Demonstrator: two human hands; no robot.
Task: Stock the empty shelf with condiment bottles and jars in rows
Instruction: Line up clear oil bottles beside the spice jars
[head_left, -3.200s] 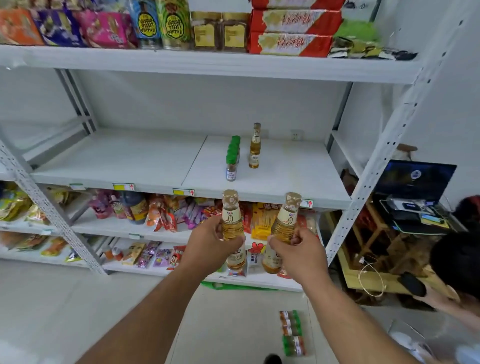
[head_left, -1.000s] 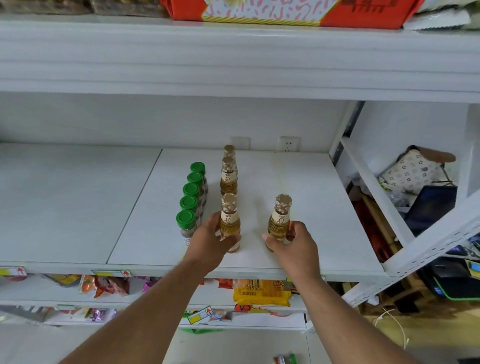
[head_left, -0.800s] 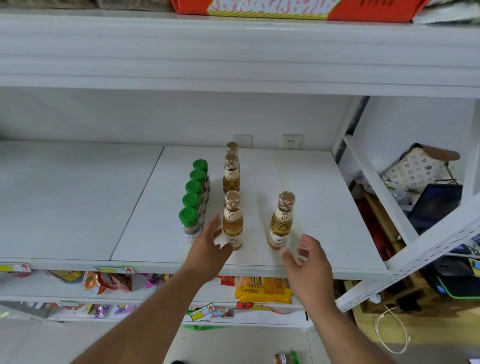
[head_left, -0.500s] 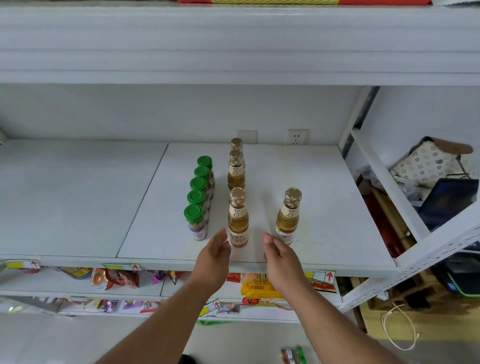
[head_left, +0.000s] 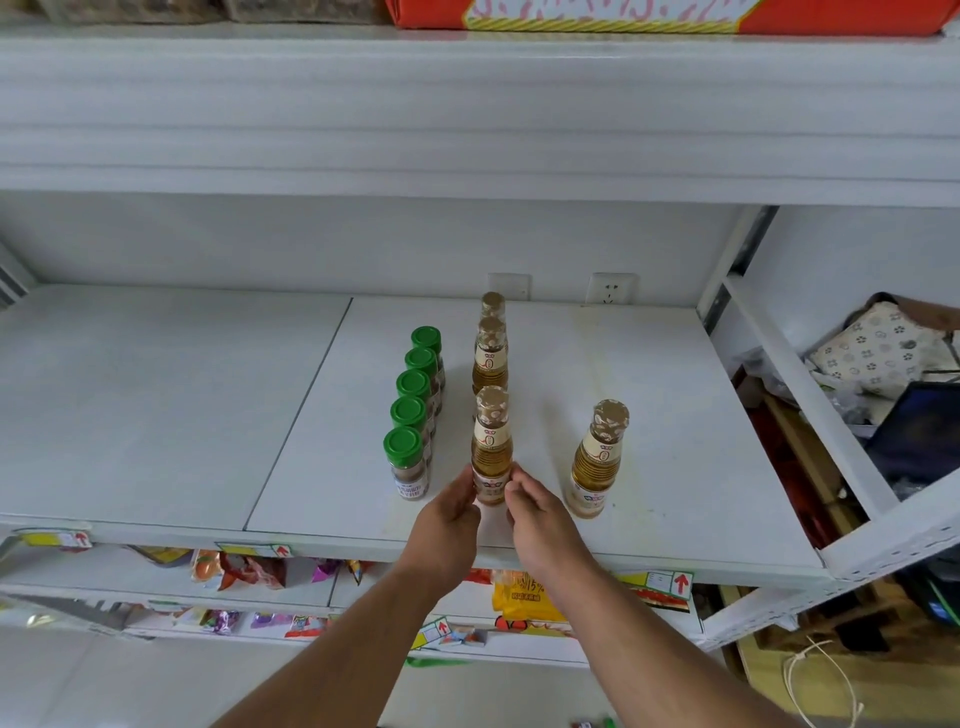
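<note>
Since half a second ago both hands have closed in from the shelf's front edge onto the front bottle of the middle row. The left hand (head_left: 448, 514) has its fingertips against the bottle's left side and the right hand (head_left: 537, 514) pinches its right side — a light two-handed hold low on the label of this bottle (head_left: 491, 457), which stands upright near the front edge of the shelf (head_left: 675, 441).

Done so far: a row of five green-capped jars (head_left: 410, 415) running front to back, and just right of it a bottle row of three, the two rear bottles (head_left: 490, 358) close together toward the back wall. A fourth bottle (head_left: 597, 462) stands alone further right, well apart from the row, near the front edge.

By my reading the task is early — the front bottle is being squared up with its row, the lone bottle starts a third row, and the whole left panel of the shelf and most of the right side are unfilled.
</note>
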